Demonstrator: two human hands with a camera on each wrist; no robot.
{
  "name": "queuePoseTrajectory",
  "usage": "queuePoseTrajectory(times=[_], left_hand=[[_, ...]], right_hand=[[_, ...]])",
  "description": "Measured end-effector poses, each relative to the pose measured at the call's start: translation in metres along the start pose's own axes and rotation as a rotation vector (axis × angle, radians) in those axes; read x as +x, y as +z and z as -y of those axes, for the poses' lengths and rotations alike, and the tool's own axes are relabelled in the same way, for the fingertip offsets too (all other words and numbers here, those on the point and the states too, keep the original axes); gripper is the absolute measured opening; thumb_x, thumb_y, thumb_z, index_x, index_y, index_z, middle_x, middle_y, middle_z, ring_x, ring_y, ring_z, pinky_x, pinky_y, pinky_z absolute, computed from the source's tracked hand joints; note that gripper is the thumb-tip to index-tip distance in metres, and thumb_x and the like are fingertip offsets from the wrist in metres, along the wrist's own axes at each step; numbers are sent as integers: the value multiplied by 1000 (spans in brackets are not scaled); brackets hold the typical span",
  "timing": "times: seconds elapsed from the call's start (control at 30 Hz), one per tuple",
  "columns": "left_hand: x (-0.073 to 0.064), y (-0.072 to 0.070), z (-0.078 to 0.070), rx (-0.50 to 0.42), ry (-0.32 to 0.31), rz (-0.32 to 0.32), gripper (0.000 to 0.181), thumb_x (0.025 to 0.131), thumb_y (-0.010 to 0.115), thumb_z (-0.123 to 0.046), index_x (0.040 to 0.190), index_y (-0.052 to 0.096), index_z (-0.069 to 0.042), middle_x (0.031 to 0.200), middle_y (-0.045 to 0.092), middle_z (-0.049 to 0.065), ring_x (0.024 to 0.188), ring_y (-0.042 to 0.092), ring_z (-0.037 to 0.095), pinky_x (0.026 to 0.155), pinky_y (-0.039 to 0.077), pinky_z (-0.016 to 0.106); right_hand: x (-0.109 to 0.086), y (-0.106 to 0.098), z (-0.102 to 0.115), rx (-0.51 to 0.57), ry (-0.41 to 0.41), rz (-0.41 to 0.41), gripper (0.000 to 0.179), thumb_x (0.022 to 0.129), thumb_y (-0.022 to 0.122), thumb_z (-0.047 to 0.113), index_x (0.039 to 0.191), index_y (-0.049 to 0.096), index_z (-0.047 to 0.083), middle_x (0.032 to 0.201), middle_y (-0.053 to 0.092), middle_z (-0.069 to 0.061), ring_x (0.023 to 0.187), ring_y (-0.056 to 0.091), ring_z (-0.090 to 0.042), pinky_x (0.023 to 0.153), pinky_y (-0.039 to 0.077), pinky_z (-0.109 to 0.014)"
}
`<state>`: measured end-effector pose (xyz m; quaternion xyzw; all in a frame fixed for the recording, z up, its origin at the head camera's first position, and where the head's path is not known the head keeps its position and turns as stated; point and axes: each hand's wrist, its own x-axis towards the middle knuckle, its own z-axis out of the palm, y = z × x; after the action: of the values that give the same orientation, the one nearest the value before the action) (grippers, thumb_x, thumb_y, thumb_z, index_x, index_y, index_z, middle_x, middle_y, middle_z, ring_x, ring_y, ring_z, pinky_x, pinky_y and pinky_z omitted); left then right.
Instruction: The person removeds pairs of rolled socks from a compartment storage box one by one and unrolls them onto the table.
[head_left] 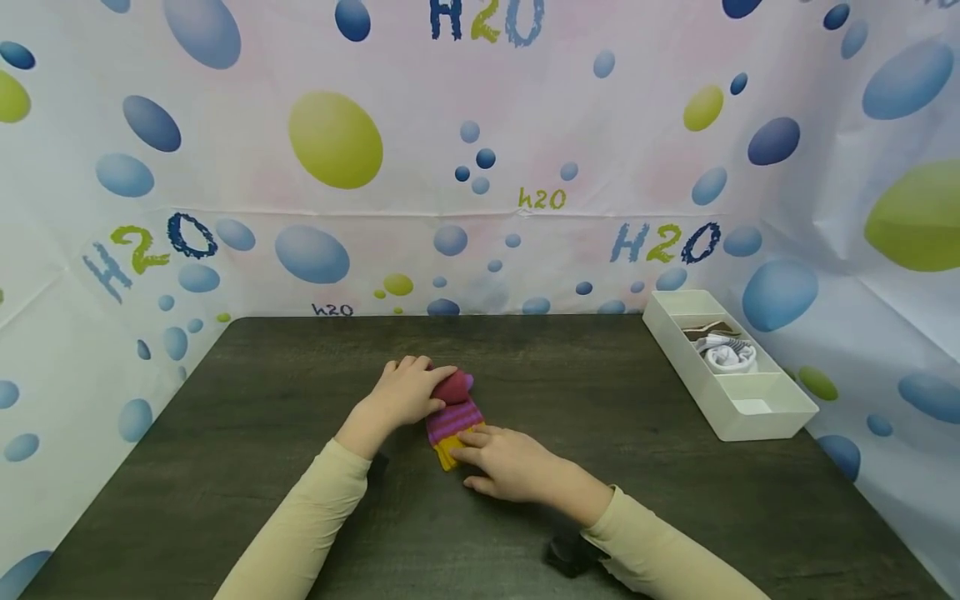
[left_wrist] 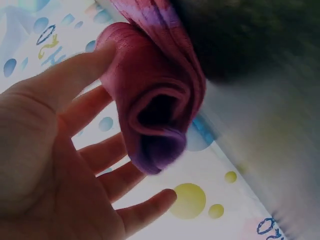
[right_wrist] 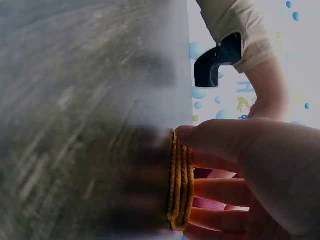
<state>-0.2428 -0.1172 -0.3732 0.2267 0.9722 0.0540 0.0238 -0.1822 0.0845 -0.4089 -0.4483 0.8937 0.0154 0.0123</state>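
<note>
A pair of striped socks (head_left: 456,421) lies on the dark table, partly rolled up from the toe end. The roll (left_wrist: 155,95) is dark red with a purple tip, and its open spiral shows in the left wrist view. My left hand (head_left: 405,392) holds this roll, thumb on one side and fingers on the other. Purple and pink stripes lead from it to the yellow ribbed cuffs (right_wrist: 181,185), stacked in layers. On these cuffs rest the extended fingers of my right hand (head_left: 513,462), with the thumb at their edge.
At the table's right edge stands a white divided box (head_left: 693,383). Its middle compartment holds rolled white socks (head_left: 729,357) and a brown folded piece (head_left: 708,330). A patterned sheet (head_left: 487,108) hangs behind the dark table (head_left: 300,350).
</note>
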Motion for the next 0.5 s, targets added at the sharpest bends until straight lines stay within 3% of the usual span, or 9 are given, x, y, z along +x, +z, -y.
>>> queuePoseTrajectory(times=[0.13, 0.3, 0.5], left_hand=[[15, 0, -2, -34, -30, 57, 55, 91, 68, -28, 143, 50, -19, 136, 56, 16, 121, 54, 37, 98, 40, 60], [29, 2, -3, -58, -21, 94, 57, 90, 70, -25, 143, 50, -17, 136, 58, 14, 119, 58, 33, 99, 40, 61], [34, 10, 2, -5, -24, 35, 58, 90, 69, -19, 144, 47, -20, 137, 57, 14, 119, 58, 35, 98, 42, 61]], right_hand=[[0, 2, 0, -10, 2, -15, 46, 97, 57, 40, 138, 57, 19, 145, 52, -5, 132, 52, -24, 105, 46, -37], [1, 4, 0, -23, -3, -22, 45, 97, 57, 40, 137, 57, 19, 145, 53, -5, 132, 53, -23, 105, 46, -36], [1, 4, 1, -38, 2, -18, 45, 97, 57, 40, 137, 57, 20, 145, 53, -3, 132, 53, -22, 104, 47, -36]])
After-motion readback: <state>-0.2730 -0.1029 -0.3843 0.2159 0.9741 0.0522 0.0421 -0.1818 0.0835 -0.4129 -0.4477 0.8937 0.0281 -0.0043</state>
